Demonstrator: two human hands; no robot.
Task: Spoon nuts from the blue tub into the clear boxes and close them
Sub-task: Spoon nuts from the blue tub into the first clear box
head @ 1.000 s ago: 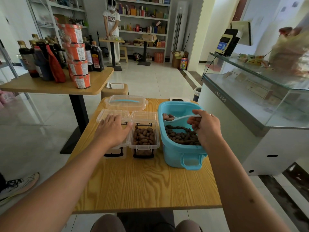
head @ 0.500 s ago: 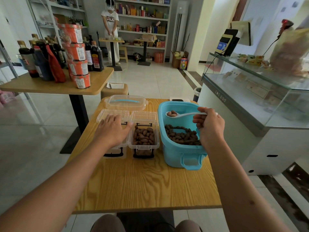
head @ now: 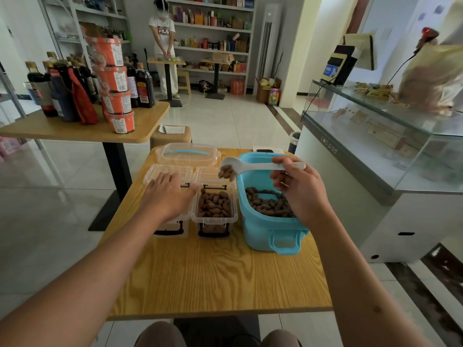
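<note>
The wooden table (head: 215, 279) runs bare between the two forearms. The left hand (head: 167, 194) lies flat, fingers straight and spread, palm down on the left clear box (head: 172, 225), covering most of it — only the front wall and black latch show below the wrist. Just to the right of that hand, touching its box, sits the right clear box (head: 214, 209), lid folded back, partly filled with brown nuts (head: 213, 204).

Right of that box stands the blue tub (head: 268, 229), with a layer of nuts on its floor. The right hand (head: 299, 191) hovers over the tub, fingers curled round the handle of a white spoon (head: 246, 165) — thumb and fingertips pinch it near its end. The spoon's bowl reaches left from the hand and tips down past the tub's rim, above the open box's far edge; a clump of nuts hangs at its lip.

Beyond the left hand lies a clear lid with a blue handle (head: 188, 154). Farther off, a second table (head: 82, 131) carries dark bottles (head: 60, 91) and stacked orange tubs (head: 114, 86).
</note>
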